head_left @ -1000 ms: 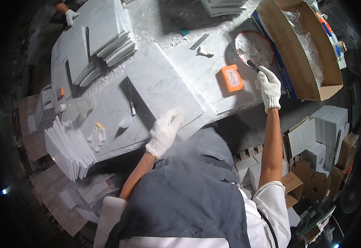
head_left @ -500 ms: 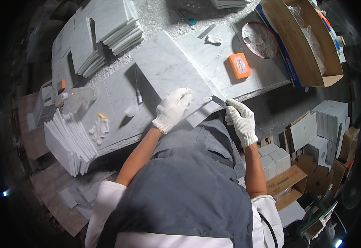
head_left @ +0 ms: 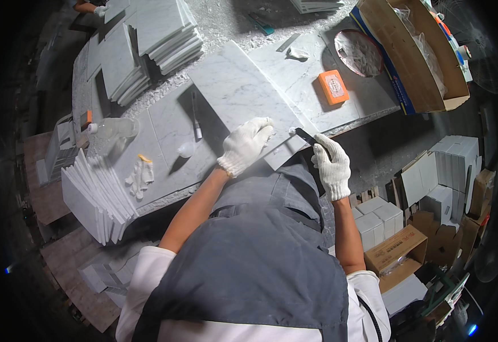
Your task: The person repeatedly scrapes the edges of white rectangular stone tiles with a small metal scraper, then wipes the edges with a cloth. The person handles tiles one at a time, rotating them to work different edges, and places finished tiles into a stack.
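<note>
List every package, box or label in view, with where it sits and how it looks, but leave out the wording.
Open cardboard tray: upper right on the bench, long, brown, clear plastic inside.
Printed cardboard box: lower right on the floor, brown, closed.
White cartons: right of the person's right arm, small, stacked.
Orange block: on the marble slab, rectangular, paler label on top.

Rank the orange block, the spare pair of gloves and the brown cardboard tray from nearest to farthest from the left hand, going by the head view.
From the left hand, which rests on the marble slab:
1. Orange block, up and to the right on the worktop.
2. Spare pair of gloves, to the left, lying on the worktop; only a little farther than the block.
3. Brown cardboard tray, far right, beyond the block.
</note>
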`<state>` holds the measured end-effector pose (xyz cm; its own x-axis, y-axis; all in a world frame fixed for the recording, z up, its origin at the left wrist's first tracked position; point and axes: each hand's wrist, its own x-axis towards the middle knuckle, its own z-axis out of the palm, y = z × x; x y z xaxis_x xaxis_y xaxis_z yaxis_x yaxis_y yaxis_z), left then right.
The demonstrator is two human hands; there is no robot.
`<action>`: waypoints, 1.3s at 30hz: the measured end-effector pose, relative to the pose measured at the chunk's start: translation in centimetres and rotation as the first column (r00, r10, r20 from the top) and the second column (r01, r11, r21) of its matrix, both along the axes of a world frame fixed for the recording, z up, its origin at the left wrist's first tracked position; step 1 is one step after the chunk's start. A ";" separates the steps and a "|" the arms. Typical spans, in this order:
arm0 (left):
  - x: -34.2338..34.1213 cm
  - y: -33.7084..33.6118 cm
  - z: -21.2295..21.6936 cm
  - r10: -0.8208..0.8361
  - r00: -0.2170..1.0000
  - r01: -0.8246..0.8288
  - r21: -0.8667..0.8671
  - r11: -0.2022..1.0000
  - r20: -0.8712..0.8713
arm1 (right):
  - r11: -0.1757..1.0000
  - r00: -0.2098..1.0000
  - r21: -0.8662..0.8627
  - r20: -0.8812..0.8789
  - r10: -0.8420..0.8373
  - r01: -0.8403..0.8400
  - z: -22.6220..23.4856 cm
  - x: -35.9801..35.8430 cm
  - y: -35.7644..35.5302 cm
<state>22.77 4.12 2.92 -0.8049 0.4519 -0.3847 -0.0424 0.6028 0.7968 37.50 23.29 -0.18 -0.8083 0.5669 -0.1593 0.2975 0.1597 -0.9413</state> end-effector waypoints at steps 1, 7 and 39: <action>0.0 0.0 0.0 0.005 1.000 -0.005 0.012 1.000 0.014 | 0.993 0.999 0.113 -0.026 0.029 -0.026 -0.1 0.0 -0.1; 0.5 0.0 -0.7 -0.181 0.891 0.178 -0.047 0.983 -0.417 | 0.969 0.964 -0.127 -0.136 -0.227 0.211 0.9 -0.3 0.3; 3.5 1.8 0.1 -0.369 0.592 0.679 0.198 0.707 -0.716 | 0.857 0.998 -0.512 0.034 -0.054 0.064 0.1 -2.7 0.6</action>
